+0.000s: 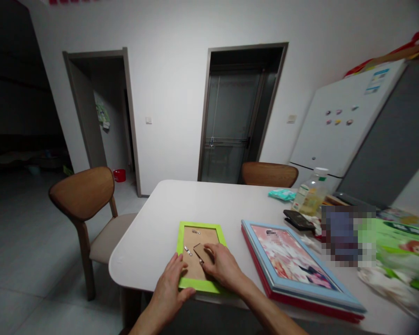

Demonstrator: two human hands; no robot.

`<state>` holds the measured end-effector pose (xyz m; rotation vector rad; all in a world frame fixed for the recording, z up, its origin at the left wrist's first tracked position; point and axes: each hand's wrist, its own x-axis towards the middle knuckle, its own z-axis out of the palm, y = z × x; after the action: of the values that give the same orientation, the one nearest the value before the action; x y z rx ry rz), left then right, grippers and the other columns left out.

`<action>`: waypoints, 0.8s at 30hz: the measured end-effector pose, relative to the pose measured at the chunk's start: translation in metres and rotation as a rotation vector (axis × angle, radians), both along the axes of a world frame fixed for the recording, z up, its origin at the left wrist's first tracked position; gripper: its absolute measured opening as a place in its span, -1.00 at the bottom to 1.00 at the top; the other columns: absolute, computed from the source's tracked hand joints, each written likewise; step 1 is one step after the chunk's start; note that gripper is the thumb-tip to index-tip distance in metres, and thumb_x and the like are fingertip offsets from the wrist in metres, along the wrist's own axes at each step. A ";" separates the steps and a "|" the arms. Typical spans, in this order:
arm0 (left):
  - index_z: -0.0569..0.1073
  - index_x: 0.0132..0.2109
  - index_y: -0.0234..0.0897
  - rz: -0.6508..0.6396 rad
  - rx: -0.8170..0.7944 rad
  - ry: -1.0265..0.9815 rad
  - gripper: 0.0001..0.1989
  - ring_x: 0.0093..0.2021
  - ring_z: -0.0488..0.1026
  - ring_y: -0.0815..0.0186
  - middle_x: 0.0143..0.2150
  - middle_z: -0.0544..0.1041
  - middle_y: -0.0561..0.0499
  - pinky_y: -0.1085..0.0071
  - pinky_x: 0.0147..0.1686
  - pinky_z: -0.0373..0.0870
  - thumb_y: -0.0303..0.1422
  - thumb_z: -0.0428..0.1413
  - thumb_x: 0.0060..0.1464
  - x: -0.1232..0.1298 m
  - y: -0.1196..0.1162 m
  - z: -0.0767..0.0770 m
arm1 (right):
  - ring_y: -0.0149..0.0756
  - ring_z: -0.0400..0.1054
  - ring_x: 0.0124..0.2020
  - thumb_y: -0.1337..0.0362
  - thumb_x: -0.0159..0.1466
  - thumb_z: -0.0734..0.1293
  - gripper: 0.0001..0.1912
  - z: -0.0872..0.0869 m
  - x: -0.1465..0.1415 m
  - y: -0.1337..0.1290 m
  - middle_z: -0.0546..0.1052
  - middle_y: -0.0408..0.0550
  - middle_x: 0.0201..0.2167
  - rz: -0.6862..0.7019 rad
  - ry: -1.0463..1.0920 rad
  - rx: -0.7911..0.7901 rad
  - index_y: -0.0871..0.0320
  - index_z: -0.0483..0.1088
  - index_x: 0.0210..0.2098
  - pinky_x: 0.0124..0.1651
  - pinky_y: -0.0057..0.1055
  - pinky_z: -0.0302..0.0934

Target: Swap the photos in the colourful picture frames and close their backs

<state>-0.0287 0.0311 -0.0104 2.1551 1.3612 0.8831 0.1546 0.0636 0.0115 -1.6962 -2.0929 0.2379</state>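
A lime-green picture frame (182, 232) lies back side up near the table's front edge, its brown backing board (194, 274) showing. Small metal clips (188, 251) sit on the board. My left hand (170, 284) rests over the frame's lower left edge, fingers stretched out and thumb apart. With its fingers curled together, my right hand (221, 266) is on the board's right half, at a dark-edged flap (199, 250) and a small metal piece (201, 263). What lies between those fingertips is hidden.
To the right, a light-blue picture frame (265, 274) lies on a red one (261, 279). Beyond are a black phone-like object (298, 220), a plastic bottle (310, 193), a teal packet (281, 194) and a green bag (401, 246). Wooden chairs (84, 193) (270, 173) stand around the white table (146, 232).
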 end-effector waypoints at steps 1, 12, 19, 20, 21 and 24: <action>0.32 -0.09 -0.33 0.005 -0.009 -0.010 -0.55 0.16 0.03 0.14 0.11 0.21 -0.21 0.17 0.10 0.03 -0.48 0.15 -0.24 0.000 0.000 0.000 | -0.26 0.26 -0.22 0.22 -0.04 0.26 -0.56 0.001 0.001 0.002 0.42 0.04 -0.27 -0.010 0.025 -0.001 0.19 0.32 -0.13 -0.19 -0.46 0.07; 0.22 -0.02 -0.32 0.066 -0.242 -0.758 -0.57 -0.08 0.36 0.19 -0.10 0.43 -0.10 0.33 -0.12 0.29 -0.30 0.05 -0.08 0.009 0.021 0.017 | -0.28 0.27 -0.30 0.26 -0.07 0.27 -0.67 0.052 -0.010 -0.007 0.42 -0.01 -0.35 0.003 0.138 0.059 0.16 0.41 -0.28 -0.26 -0.45 0.11; 0.32 -0.31 -0.31 0.134 -0.529 -1.087 -0.78 -0.39 0.47 0.22 -0.42 0.51 -0.01 0.37 -0.42 0.38 -0.34 0.10 -0.18 -0.019 0.028 0.020 | -0.35 0.29 -0.39 0.20 0.07 0.18 -0.61 0.034 -0.008 -0.008 0.43 0.04 -0.26 0.012 0.393 0.037 0.24 0.33 -0.14 -0.25 -0.41 0.16; 0.32 -0.33 -0.31 0.135 -0.552 -1.094 -0.80 -0.42 0.47 0.23 -0.44 0.51 -0.01 0.37 -0.45 0.38 -0.35 0.10 -0.19 -0.020 0.027 0.018 | -0.35 0.30 -0.40 0.20 0.08 0.17 -0.60 0.029 -0.004 -0.007 0.44 0.04 -0.27 -0.014 0.413 0.011 0.25 0.33 -0.14 -0.26 -0.41 0.17; 0.32 -0.35 -0.32 0.134 -0.572 -1.101 -0.81 -0.44 0.47 0.23 -0.46 0.51 -0.01 0.38 -0.48 0.37 -0.36 0.10 -0.19 -0.019 0.026 0.017 | -0.34 0.30 -0.40 0.20 0.09 0.16 -0.60 0.024 0.000 -0.005 0.45 0.04 -0.28 -0.029 0.432 -0.016 0.26 0.33 -0.14 -0.26 -0.41 0.17; 0.32 -0.38 -0.31 0.136 -0.598 -1.124 -0.83 -0.46 0.46 0.25 -0.49 0.50 0.02 0.42 -0.52 0.36 -0.37 0.10 -0.21 -0.007 0.027 0.011 | -0.32 0.32 -0.35 0.22 0.11 0.11 -0.63 0.011 0.007 -0.004 0.47 0.02 -0.30 -0.029 0.428 -0.051 0.25 0.36 -0.17 -0.23 -0.42 0.16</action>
<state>-0.0360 0.0583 0.0007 0.8353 0.9558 1.2389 0.1612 0.0599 0.0225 -1.5381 -1.7572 0.5929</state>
